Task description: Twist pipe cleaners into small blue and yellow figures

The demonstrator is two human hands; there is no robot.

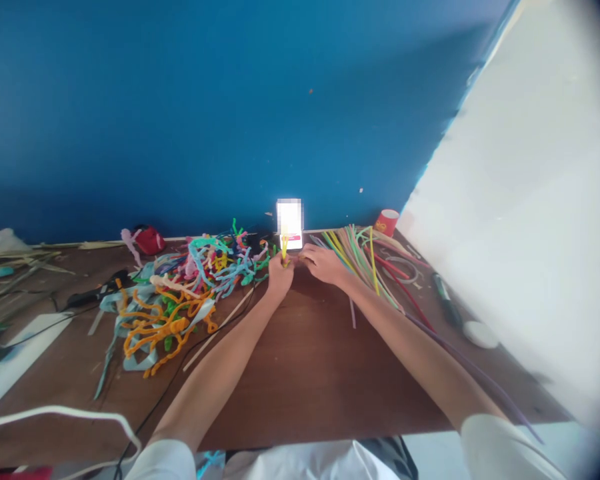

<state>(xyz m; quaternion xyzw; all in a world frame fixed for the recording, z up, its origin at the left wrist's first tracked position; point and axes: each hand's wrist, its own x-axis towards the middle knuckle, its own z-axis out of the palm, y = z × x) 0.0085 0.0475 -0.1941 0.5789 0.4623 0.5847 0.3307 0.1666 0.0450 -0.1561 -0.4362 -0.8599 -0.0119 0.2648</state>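
Note:
My left hand [280, 275] is closed around a yellow pipe cleaner [285, 245] bent double, its ends pointing up in front of the phone. Beside it, the fingers of my right hand [323, 264] are pinched together, close to the left fingertips. Whatever lies in that pinch is too small to make out. A lit phone [290, 220] leans upright against the wall just beyond both hands. To the right of my right hand, a fan of long straight pipe cleaners [355, 248] in several colours spreads over the table.
Left of my hands lies a tangled heap of bent pipe cleaners [175, 327]. A black cable [200, 341] crosses the brown table [300, 373]. At the right are a red paper cup [387, 223], a dark marker [447, 301] and a white round object [481, 335]. A blue wall [230, 120] closes the back.

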